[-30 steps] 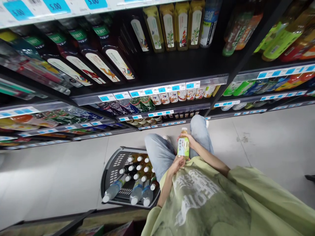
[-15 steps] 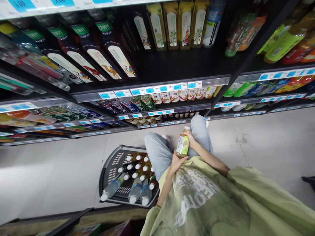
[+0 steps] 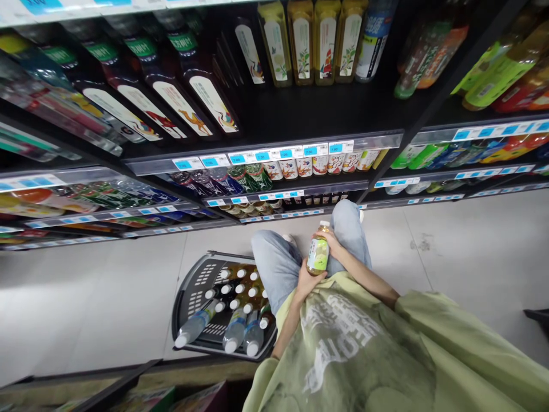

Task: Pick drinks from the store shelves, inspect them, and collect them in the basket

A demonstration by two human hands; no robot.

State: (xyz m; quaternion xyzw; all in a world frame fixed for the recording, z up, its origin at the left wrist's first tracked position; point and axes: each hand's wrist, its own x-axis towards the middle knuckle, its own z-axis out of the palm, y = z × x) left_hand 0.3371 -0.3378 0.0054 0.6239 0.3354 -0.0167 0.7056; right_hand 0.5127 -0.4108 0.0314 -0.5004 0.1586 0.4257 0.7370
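Note:
I hold a small tea bottle (image 3: 318, 252) with a white cap and a green-and-white label in front of my body, above my jeans. My right hand (image 3: 335, 243) wraps around its upper side from the right. My left hand (image 3: 306, 284) cups its base from below, fingers curled against it. The bottle leans slightly to the right. Below left on the floor stands a dark grey shopping basket (image 3: 195, 292) filled with several white-capped bottles (image 3: 235, 297).
Black store shelves (image 3: 266, 154) with blue price tags carry rows of drink bottles ahead and to both sides. Pale tiled floor (image 3: 463, 257) spreads to the right and left. A low shelf edge (image 3: 128, 380) runs along the bottom left.
The bottle has turned in my hands, so its label now faces differently, and it leans a bit more. The view has shifted slightly; the basket has not moved.

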